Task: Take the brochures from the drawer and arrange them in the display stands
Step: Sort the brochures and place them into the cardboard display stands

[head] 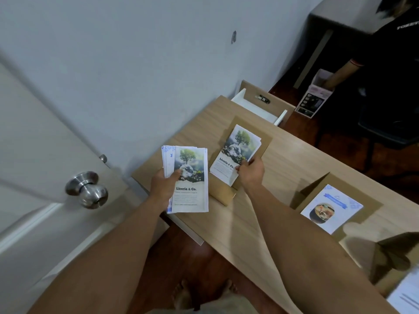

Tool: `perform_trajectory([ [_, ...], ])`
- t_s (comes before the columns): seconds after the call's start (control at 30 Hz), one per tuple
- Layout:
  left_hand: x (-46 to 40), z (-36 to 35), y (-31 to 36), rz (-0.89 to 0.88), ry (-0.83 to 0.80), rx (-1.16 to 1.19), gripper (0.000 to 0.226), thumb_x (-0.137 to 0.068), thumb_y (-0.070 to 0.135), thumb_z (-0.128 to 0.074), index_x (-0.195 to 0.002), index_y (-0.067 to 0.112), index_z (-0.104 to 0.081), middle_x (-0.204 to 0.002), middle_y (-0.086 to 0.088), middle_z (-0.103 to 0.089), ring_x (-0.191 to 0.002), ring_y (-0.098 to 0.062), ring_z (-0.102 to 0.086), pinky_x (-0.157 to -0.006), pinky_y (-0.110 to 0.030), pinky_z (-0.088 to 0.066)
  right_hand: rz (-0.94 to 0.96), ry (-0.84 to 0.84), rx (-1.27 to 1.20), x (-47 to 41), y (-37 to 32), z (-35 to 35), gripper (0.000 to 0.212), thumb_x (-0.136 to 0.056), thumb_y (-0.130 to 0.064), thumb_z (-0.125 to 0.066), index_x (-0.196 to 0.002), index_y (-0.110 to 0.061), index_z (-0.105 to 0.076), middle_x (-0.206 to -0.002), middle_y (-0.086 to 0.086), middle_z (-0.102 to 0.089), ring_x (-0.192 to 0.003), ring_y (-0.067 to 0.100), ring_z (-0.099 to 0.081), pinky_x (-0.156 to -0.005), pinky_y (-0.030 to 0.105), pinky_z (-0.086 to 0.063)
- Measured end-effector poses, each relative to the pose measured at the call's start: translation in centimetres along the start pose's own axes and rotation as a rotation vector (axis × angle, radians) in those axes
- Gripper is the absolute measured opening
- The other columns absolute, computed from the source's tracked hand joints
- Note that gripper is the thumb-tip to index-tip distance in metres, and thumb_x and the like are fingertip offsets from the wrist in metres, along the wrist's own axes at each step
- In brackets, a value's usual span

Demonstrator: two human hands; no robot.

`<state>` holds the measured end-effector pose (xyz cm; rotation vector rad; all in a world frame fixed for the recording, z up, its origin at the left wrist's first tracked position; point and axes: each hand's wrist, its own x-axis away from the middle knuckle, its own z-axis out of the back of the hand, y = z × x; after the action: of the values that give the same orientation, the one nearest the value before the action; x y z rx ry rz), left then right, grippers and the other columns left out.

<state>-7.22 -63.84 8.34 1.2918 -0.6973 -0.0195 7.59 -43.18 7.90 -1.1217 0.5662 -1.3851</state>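
Observation:
My left hand grips a stack of brochures over the desk's left end; the top one shows a tree and globe with "Liceria & Co.". My right hand pinches the lower edge of matching tree brochures that lean in a brown cardboard display stand. To the right, a second cardboard stand holds a blue-and-white food brochure. The open drawer sticks out at the desk's far end, white inside.
The wooden desk stands along a grey wall. A white door with a metal knob is at left. Another cardboard stand sits at the right edge. A person in black and a small box are beyond the desk.

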Motion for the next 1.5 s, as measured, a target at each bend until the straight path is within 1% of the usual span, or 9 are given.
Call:
perform_trajectory([
  [0.2, -0.3, -0.3, 0.0, 0.010, -0.023, 0.015, 0.022, -0.091, 0.018, -0.074, -0.110, 0.008, -0.073, -0.101, -0.017, -0.078, -0.094, -0.038, -0.075, -0.081, -0.055, -0.062, 0.037, -0.032, 0.068, -0.2, 1.2, -0.6, 0.009, -0.094, -0.006, -0.059, -0.102, -0.005, -0.058, -0.100, 0.016, -0.068, -0.089, 0.032, -0.072, -0.061, 0.034, -0.057],
  [0.3, -0.2, -0.4, 0.0, 0.009, -0.026, 0.014, 0.022, -0.092, 0.016, -0.073, -0.112, 0.006, -0.072, -0.103, -0.018, -0.077, -0.088, -0.033, -0.075, -0.079, -0.050, -0.063, 0.043, -0.050, 0.115, 0.1, 0.9, -0.6, 0.014, -0.094, -0.004, -0.060, -0.107, -0.004, -0.059, -0.103, 0.017, -0.070, -0.093, 0.035, -0.071, -0.073, 0.041, -0.059],
  [0.47, -0.1, -0.3, -0.2, 0.011, -0.050, 0.028, 0.025, -0.093, 0.016, -0.072, -0.116, 0.006, -0.070, -0.103, -0.018, -0.077, -0.082, -0.029, -0.074, -0.074, -0.044, -0.064, 0.122, -0.061, 0.428, 0.2, 0.6, -0.3, 0.024, -0.100, -0.015, -0.054, -0.115, 0.003, -0.059, -0.109, 0.022, -0.067, -0.099, 0.041, -0.066, -0.070, 0.035, -0.043],
  [0.63, -0.2, -0.1, -0.5, 0.018, -0.075, 0.040, 0.029, -0.092, 0.019, -0.073, -0.119, 0.008, -0.068, -0.103, -0.017, -0.077, -0.083, -0.029, -0.075, -0.062, -0.035, -0.063, 0.152, -0.132, 0.661, 1.0, -0.5, 0.6, 0.025, -0.101, -0.016, -0.050, -0.106, 0.003, -0.065, -0.108, 0.023, -0.067, -0.098, 0.041, -0.066, -0.069, 0.035, -0.045],
  [0.9, 0.2, -0.1, -0.6, 0.028, -0.120, 0.077, 0.031, -0.089, 0.022, -0.076, -0.116, 0.009, -0.068, -0.102, -0.018, -0.078, -0.085, -0.033, -0.077, -0.072, -0.046, -0.064, 0.178, -0.406, 0.912, 1.4, 0.2, 1.4, 0.026, -0.087, -0.017, -0.055, -0.110, -0.010, -0.066, -0.104, 0.012, -0.070, -0.089, 0.034, -0.072, -0.074, 0.041, -0.062],
  [1.07, 0.4, 0.3, -0.8, 0.047, -0.142, 0.105, 0.028, -0.090, 0.022, -0.075, -0.115, 0.011, -0.070, -0.101, -0.017, -0.078, -0.084, -0.032, -0.076, -0.074, -0.048, -0.064, 0.175, -0.371, 0.822, 2.5, 0.1, 1.6, 0.018, -0.089, -0.021, -0.053, -0.099, -0.012, -0.065, -0.093, 0.010, -0.066, -0.080, 0.030, -0.065, -0.069, 0.037, -0.055],
  [1.23, 1.5, 0.0, -0.5, 0.065, -0.161, 0.181, 0.013, -0.092, 0.017, -0.073, -0.105, 0.016, -0.073, -0.102, -0.016, -0.078, -0.085, -0.032, -0.073, -0.079, -0.050, -0.061, -0.143, -0.600, -0.019, 6.0, -1.9, 1.3, 0.032, -0.098, -0.038, -0.059, -0.083, -0.009, -0.061, -0.076, 0.014, -0.065, -0.055, 0.023, -0.058, -0.050, 0.029, -0.045],
  [1.33, 2.1, -0.4, -0.6, 0.078, -0.178, 0.220, 0.012, -0.093, 0.016, -0.073, -0.105, 0.016, -0.073, -0.103, -0.016, -0.078, -0.086, -0.033, -0.074, -0.080, -0.051, -0.061, -0.094, -0.610, -0.022, 7.9, -1.8, 1.6, 0.042, -0.085, -0.052, -0.075, -0.074, -0.015, -0.061, -0.066, 0.003, -0.069, -0.054, 0.014, -0.058, -0.047, 0.025, -0.041],
  [1.5, 3.1, -1.0, -0.9, 0.083, -0.217, 0.238, 0.023, -0.090, 0.015, -0.076, -0.112, 0.010, -0.073, -0.104, -0.016, -0.078, -0.094, -0.037, -0.075, -0.087, -0.058, -0.059, -0.030, -0.544, -0.066, 9.3, -1.1, 2.3, 0.039, -0.076, -0.025, -0.091, -0.065, -0.012, -0.055, -0.064, 0.004, -0.063, -0.048, 0.010, -0.050, -0.042, 0.022, -0.034],
])
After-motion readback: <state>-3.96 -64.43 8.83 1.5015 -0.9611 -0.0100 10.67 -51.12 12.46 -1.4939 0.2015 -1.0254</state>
